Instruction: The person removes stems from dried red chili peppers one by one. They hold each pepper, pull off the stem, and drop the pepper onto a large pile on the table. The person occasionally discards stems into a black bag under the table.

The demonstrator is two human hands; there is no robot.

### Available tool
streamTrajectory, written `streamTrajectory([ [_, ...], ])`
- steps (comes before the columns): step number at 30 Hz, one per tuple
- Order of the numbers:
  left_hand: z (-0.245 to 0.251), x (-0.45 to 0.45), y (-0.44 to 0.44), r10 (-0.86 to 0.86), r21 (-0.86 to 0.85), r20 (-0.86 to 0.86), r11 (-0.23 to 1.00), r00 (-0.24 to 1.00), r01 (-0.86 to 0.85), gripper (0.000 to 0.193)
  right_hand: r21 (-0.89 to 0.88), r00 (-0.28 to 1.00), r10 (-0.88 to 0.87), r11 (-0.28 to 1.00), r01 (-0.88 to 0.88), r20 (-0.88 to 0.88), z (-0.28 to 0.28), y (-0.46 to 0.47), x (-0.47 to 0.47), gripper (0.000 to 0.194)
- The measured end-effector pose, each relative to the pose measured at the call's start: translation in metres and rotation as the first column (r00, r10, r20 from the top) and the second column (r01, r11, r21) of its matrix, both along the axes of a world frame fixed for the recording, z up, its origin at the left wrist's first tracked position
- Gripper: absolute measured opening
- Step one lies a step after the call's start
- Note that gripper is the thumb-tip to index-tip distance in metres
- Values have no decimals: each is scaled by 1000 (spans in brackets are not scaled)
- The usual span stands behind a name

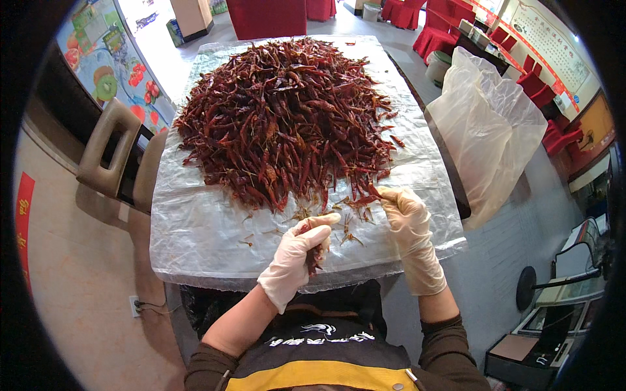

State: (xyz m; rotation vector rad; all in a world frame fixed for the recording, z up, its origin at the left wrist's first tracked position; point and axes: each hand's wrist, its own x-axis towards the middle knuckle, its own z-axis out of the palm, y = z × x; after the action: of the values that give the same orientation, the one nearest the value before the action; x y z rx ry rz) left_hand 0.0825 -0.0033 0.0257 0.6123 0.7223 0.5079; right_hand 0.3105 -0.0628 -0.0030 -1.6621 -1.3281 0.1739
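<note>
A large heap of dried red chili peppers [293, 117] covers most of a table spread with clear plastic sheeting [195, 239]. My left hand [296, 256], in a pale disposable glove, is closed around several dried chilies [314, 259] near the table's front edge. To the right, at the heap's near edge, my gloved right hand [406, 215] pinches a dried chili [368, 199] between thumb and fingertips. Loose chili stems [349, 238] lie scattered on the sheeting between and beyond my hands.
A large translucent plastic bag [484, 132] stands against the table's right side. Brown chairs [110, 146] are close on the left, by the wall. A red-covered chair [266, 17] is behind the far edge. A lidded bucket [438, 66] stands on the floor at far right.
</note>
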Motion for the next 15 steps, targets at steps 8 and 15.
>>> streamTrajectory([
  [8,0,12,2,7,58,3,998,1000,-7,29,-35,845,51,996,-82,-533,4,9,-11,17],
  [15,-2,15,3,-53,8,-7,999,999,53,28,25,685,41,999,-34,-728,9,18,-21,18],
])
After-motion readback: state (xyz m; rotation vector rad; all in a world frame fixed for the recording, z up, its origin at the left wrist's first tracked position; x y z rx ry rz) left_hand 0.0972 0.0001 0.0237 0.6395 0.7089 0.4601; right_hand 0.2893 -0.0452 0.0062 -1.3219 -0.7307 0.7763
